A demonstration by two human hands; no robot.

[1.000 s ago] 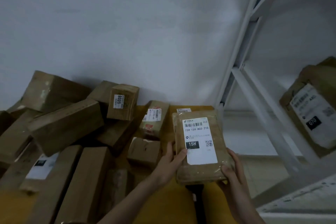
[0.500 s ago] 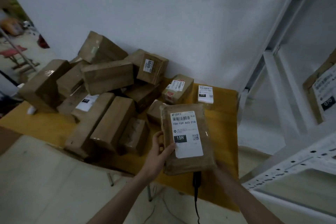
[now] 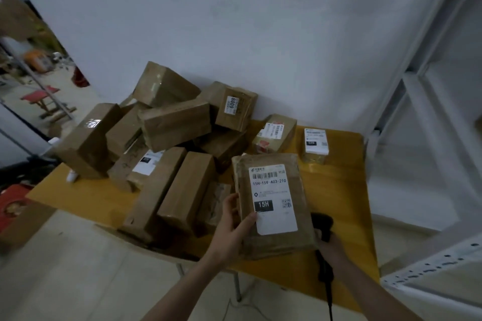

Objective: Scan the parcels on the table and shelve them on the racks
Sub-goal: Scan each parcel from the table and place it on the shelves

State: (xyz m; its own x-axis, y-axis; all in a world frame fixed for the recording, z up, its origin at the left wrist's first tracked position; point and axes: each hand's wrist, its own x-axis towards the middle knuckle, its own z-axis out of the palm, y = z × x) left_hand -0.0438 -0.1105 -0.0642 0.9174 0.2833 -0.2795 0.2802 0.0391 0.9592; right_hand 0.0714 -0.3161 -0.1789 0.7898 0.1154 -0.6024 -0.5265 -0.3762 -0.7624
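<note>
Here the left hand [image 3: 230, 227] grips a flat brown parcel [image 3: 273, 206] by its left edge, thumb laid across the front beside the white label [image 3: 272, 198] and the other fingers [image 3: 229, 203] curled round the side. The label reads 15H-159-A03-210 under a barcode, with a black 15H block lower down. The parcel is held tilted up toward the camera, just above the near right part of the yellow desk [image 3: 339, 203].

The right hand [image 3: 331, 247] sits just beside and partly behind the parcel's lower right corner, wrapped round the handle of a black handheld scanner [image 3: 323, 227]; the scanner's head pokes up at the parcel's right edge and its cable hangs down from the handle. Most of that hand's fingers are hidden, but the grip on the handle shows.

Farther out, a heap of taped brown boxes [image 3: 172, 125] covers the left and rear of the desk, several leaning on one another. One box at the back carries a small tag reading 8009 [image 3: 232, 105]. Two smaller labelled parcels lie apart on the right rear of the desk: one with red print [image 3: 273, 134], and one with a white label [image 3: 315, 143] nearer the corner.

White metal racks [image 3: 422, 101] stand to the right of the desk, against the pale wall [image 3: 234, 21].
</note>
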